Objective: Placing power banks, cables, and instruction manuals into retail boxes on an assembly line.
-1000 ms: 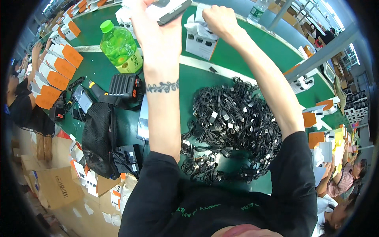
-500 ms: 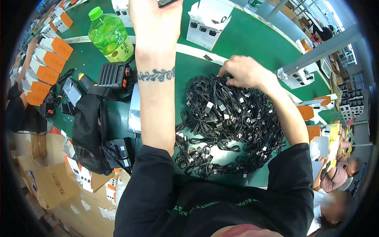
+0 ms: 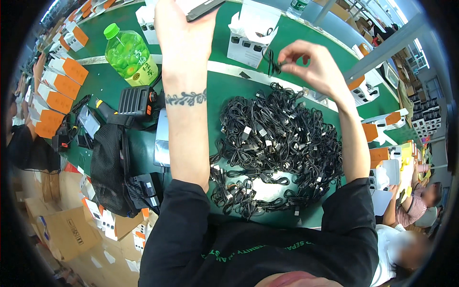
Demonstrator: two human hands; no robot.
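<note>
Where white box [image 3: 245,52] gapes, dark cable [image 3: 269,32] shows.

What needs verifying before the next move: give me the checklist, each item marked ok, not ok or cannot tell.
1. Right grip has the cable bundle: ok, pinched between thumb and fingers.
2. Bundle lifted off the cable pile: ok, it hangs with a visible gap from the pile.
3. Bundle clear of the white box: cannot tell, they lie too close in this view.
4. Box open: ok, its flap stands raised.
5. Left grip secure on the flat, dark-edged item: cannot tell, the picture's upper edge cuts it off.
6. Green-capped bottle closed: ok, cap on.
</note>
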